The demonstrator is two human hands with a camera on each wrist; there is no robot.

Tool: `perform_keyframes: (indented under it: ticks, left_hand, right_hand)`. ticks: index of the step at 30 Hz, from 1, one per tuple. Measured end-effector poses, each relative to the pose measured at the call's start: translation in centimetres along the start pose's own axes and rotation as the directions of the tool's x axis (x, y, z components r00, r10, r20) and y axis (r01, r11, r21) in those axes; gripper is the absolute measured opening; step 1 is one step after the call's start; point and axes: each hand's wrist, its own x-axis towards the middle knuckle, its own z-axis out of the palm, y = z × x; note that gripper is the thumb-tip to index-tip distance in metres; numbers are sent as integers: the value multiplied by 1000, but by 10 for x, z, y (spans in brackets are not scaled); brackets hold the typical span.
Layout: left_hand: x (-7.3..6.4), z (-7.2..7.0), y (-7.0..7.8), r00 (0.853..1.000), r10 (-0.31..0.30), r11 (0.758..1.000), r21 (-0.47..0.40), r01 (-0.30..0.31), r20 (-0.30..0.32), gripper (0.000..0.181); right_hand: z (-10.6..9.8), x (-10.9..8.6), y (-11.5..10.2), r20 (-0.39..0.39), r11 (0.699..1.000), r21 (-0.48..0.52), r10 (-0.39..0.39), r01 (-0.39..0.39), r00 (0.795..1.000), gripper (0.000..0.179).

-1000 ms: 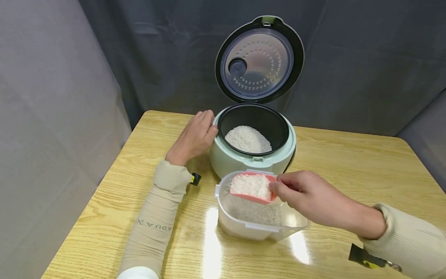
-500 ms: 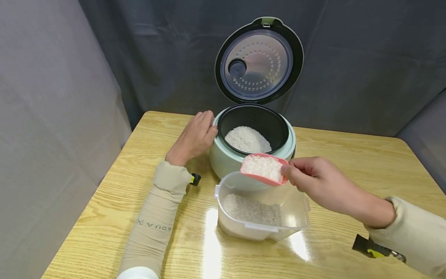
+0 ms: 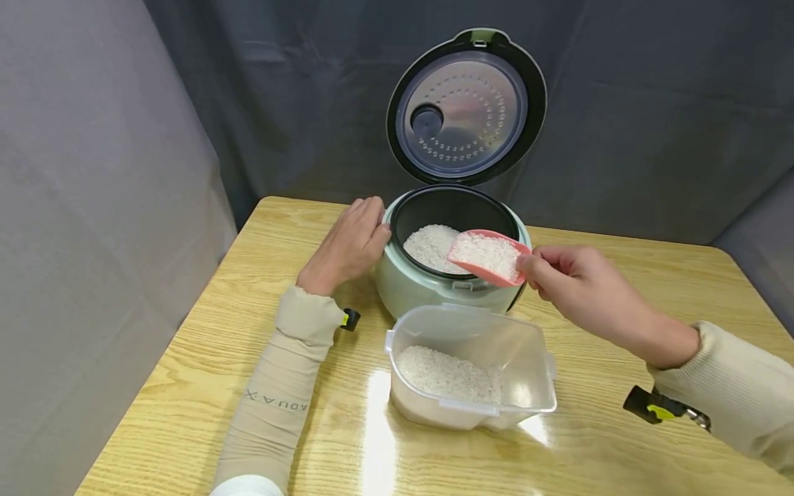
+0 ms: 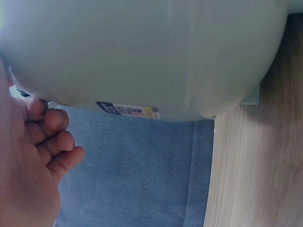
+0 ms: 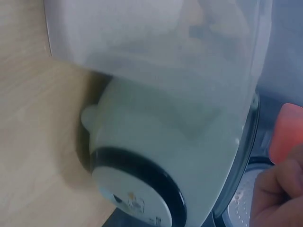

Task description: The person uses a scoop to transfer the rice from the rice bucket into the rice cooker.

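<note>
A pale green rice cooker (image 3: 406,289) stands with its lid (image 3: 462,76) raised and white rice (image 3: 429,244) in its black inner pot (image 3: 459,200). My left hand (image 3: 347,244) holds the cooker's left side at the rim; in the left wrist view its fingers (image 4: 57,120) are curled against the body. Between thumb and fingers, my right hand (image 3: 589,293) pinches a pink scoop (image 3: 499,278) heaped with rice. The scoop overlaps the pot's front right rim, roughly level. In the right wrist view, only part of the scoop (image 5: 289,130) shows beside the hand.
In front of the cooker sits a clear plastic container (image 3: 536,372), with rice (image 3: 446,375) mostly on its left side. Both rest on a wooden table (image 3: 620,441). Dark cloth (image 3: 310,103) hangs behind, grey cloth (image 3: 105,172) on the left.
My right hand has carried the rice-filled scoop up and forward, from over the plastic container to the pot's front right rim. My left hand stays at the cooker.
</note>
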Motion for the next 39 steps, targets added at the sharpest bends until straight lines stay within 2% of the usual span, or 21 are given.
perform_keyframes:
  ticks: [9,20,30,39]
  left_hand:
    - [0,0,2,1000,-3,1000,-8,3,6,18]
    - [1,0,2,1000,1,1000,-2,-1,4,18]
    - [1,0,1,1000,4,1000,6,-4,0,19]
    - [0,-1,0,1000,-12,1000,3,12,12,18]
  right_hand:
    - [-8,22,6,-96,998,-40,-41,37,994,44]
    - [-12,41,12,-131,990,-138,8,-26,991,49]
    - [-14,51,13,-216,963,-267,-92,31,972,47]
    - [-10,56,7,-266,911,-400,-224,104,938,45]
